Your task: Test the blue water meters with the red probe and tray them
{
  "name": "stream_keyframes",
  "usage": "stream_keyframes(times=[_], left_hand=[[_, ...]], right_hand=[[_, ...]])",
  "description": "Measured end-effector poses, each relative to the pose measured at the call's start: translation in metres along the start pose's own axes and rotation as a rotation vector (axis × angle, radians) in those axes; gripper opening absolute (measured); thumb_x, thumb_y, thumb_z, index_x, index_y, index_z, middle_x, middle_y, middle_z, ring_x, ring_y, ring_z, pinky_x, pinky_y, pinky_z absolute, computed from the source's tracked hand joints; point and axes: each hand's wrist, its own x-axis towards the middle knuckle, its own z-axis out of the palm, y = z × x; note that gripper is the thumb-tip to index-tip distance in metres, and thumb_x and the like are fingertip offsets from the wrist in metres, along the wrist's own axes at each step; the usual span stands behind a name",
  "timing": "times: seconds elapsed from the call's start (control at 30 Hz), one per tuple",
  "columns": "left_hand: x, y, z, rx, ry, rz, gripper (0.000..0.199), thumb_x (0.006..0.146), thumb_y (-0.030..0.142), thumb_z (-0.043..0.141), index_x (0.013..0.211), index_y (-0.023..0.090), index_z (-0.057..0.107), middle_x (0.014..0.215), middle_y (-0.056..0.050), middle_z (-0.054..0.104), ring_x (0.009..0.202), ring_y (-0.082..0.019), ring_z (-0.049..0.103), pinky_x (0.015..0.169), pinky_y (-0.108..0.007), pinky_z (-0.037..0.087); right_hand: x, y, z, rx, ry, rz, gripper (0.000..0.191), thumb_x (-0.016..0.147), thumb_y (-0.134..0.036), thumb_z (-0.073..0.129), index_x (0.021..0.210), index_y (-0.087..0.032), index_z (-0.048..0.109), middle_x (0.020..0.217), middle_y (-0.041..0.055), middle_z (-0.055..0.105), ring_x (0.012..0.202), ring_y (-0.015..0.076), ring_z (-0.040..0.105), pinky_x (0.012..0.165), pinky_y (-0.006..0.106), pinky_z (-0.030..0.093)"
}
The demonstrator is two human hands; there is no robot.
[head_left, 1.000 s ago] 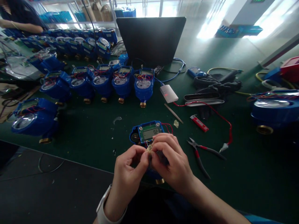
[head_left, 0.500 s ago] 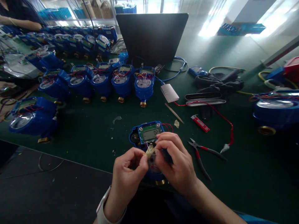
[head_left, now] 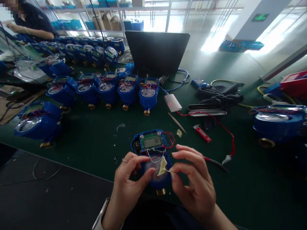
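Right hand [head_left: 194, 180] pinched, thumb and fingertip closed on a thin pale end of the yellowish tape strip [head_left: 162, 166]; left hand [head_left: 129, 175] parted, nothing visible between thumb and forefinger. Step appears to be tape handling over the blue meter [head_left: 153, 165], and the next move seems to call for a steady, light pinch. Strip's long axis slants near-left to far-right; meter lies near-to-far, brass fitting [head_left: 161, 192] nearest.

Glare [head_left: 209, 45] flanks a pillar [head_left: 249, 28] bearing a green sign [head_left: 261, 17].

LCD [head_left: 152, 141] on blue mtr [head_left: 153, 164] reads "0.2".
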Motion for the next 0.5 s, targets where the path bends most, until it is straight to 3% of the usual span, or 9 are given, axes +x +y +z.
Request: stream_keyframes(times=[0.07,0.17,0.23,0.37,0.5], left_hand=[[0.001,0.001,0.001,0.07,0.031,0.046,0.016,0.085,0.019,0.07,0.1,0.025,0.068,0.084,0.002,0.057,0.069,-0.01,0.051,0.06,-0.017,0.044],[0.002,0.001,0.003,0.131,0.03,0.087,0.017,0.085,0.015,0.068,0.099,0.025,0.067,0.088,0.001,0.057,0.075,-0.011,0.055,0.064,-0.018,0.046],[0.002,0.001,0.005,0.126,0.021,0.097,0.016,0.084,0.015,0.068,0.097,0.024,0.067,0.089,0.001,0.057,0.075,-0.011,0.056,0.065,-0.018,0.047],[-0.001,0.004,0.007,0.113,0.05,0.113,0.013,0.084,0.015,0.067,0.094,0.023,0.068,0.089,0.001,0.059,0.073,-0.011,0.057,0.063,-0.019,0.048],[-0.003,0.006,0.008,0.106,0.066,0.122,0.016,0.083,0.013,0.066,0.095,0.023,0.068,0.088,0.001,0.059,0.071,-0.011,0.057,0.062,-0.019,0.049]], right_hand=[[0.003,0.008,-0.009,-0.046,0.075,0.049,0.017,0.085,-0.003,0.054,0.092,-0.019,0.058,0.104,0.0064,0.06,0.101,0.0212,0.061,0.085,0.035,0.051],[0.011,0.04,-0.022,-0.251,0.107,0.115,0.009,0.089,-0.01,0.058,0.089,-0.019,0.06,0.093,0.0058,0.065,0.084,0.0191,0.065,0.073,0.031,0.053],[0.015,0.071,-0.028,-0.45,0.024,0.072,0.009,0.092,-0.015,0.056,0.085,-0.018,0.061,0.087,0.007,0.066,0.079,0.0202,0.066,0.068,0.031,0.053],[0.015,0.129,-0.024,-0.593,-0.042,-0.017,0.015,0.091,-0.014,0.054,0.078,-0.017,0.062,0.083,0.0099,0.067,0.069,0.0219,0.062,0.064,0.034,0.049],[0.011,0.16,-0.01,-0.628,-0.157,-0.153,0.022,0.09,-0.009,0.053,0.072,-0.018,0.061,0.081,0.0093,0.069,0.07,0.0204,0.061,0.066,0.033,0.046]])
